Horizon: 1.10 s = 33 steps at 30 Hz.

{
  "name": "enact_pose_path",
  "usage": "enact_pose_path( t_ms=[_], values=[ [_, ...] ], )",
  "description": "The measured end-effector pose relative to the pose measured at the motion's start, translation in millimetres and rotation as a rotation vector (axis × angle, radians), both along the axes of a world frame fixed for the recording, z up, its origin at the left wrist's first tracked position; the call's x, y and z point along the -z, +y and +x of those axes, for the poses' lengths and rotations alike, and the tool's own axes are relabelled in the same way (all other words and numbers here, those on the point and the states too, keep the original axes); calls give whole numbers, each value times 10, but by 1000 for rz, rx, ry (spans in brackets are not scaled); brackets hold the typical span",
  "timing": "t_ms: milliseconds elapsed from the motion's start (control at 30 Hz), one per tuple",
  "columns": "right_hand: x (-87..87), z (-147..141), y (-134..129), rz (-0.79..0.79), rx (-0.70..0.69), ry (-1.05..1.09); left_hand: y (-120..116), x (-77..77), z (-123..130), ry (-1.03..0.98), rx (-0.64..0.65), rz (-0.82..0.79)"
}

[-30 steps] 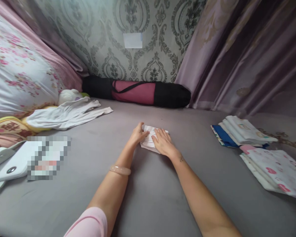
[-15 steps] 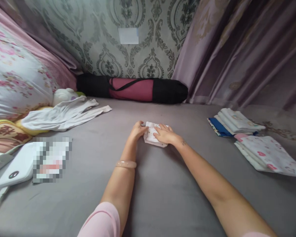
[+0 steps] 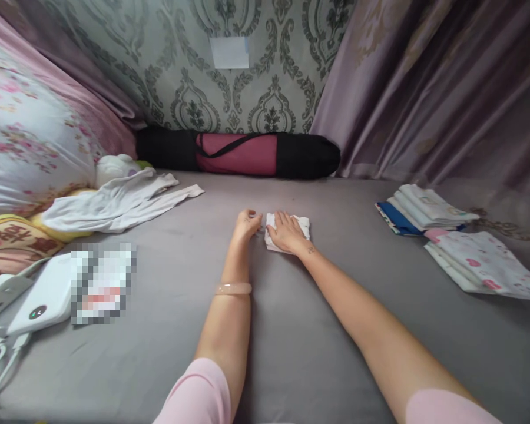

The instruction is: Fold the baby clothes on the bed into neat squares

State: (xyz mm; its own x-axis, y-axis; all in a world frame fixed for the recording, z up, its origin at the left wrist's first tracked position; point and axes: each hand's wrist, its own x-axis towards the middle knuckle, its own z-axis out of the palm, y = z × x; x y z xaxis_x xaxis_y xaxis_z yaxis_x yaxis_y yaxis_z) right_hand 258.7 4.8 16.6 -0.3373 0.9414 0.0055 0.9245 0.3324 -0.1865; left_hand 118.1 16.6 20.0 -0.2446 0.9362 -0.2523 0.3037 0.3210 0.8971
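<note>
A small folded white cloth lies on the grey sheet in front of me, its print mostly covered. My right hand rests flat on top of it with the fingers spread. Just left of the cloth is my left hand, holding nothing, its fingers loosely bent and a narrow gap between it and the cloth. A pale bangle circles my left forearm.
To the right lie a stack of folded cloths and a heart-printed folded cloth. A black and maroon long bag lies along the wall. On the left are white leggings, a power bank and a power strip.
My left hand has come off the cloth and sits slightly to its left. My right hand has shifted left and now lies flatter across the cloth. The view has tilted slightly down.
</note>
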Motion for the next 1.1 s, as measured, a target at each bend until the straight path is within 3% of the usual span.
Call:
enact_pose_path(
  t_ms=[100,200,433,633,733,833,933,1100],
  values=[
    [-98,-7,16,-61,5,-10,-9,-26,-9,-12,-14,12],
    [-159,-88,-42,-25,-13,-11,-23,-56,-30,-19,-30,21],
    [66,-328,-288,97,-77,34,-20,-61,-75,-32,-62,58],
    [-50,-217,-354,46,-156,103,19,-12,-49,-35,-4,137],
    [-66,-134,-496,122,-90,95,39,12,-40,51,-2,222],
    [-27,-87,-634,112,-34,71,49,33,5,116,63,290],
    [-29,-50,-703,26,-66,67,45,50,86,125,187,340],
    [-21,73,-789,162,39,62,12,38,148,240,270,341]
  ],
)
